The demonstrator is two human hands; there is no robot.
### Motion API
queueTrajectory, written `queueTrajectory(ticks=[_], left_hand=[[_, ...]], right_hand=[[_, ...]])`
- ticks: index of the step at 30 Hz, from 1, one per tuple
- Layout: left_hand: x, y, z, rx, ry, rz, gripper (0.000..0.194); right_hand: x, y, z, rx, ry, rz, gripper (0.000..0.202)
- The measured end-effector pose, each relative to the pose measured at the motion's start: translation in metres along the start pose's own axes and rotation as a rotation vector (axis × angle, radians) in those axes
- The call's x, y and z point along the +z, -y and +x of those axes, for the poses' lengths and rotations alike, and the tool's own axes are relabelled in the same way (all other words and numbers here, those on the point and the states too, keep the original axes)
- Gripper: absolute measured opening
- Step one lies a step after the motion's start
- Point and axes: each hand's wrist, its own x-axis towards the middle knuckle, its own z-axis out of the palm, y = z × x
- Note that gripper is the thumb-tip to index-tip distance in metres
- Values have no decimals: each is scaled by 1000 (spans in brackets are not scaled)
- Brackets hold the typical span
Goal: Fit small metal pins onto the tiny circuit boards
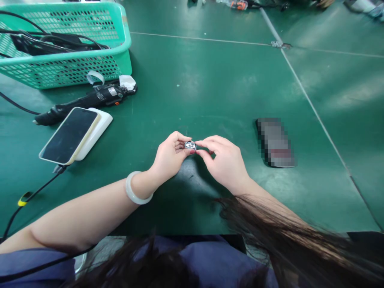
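Observation:
A small silvery part (190,145) with dark and white markings is held above the green table (192,92), near the middle of the view. My left hand (170,155) pinches it from the left, with the thumb below and the fingers above and behind. On the other side, my right hand (223,160) has its thumb and index fingertips at the part's right end. The fingers of both hands are closed around this one part. Its fine details are too small to make out.
A green basket (75,66) with black cables stands at the back left. Before it lie a black power tool (90,100) and a phone (70,134) on a white block, with a cable attached. A dark, pixelated object (276,142) lies on the right.

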Motion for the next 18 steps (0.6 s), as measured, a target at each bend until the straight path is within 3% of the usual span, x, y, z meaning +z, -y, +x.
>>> queueTrajectory(ticks=[18], left_hand=[[-3, -1, 4, -124, 87, -141, 29]], right_hand=[[5, -14, 2, -83, -26, -55, 19]])
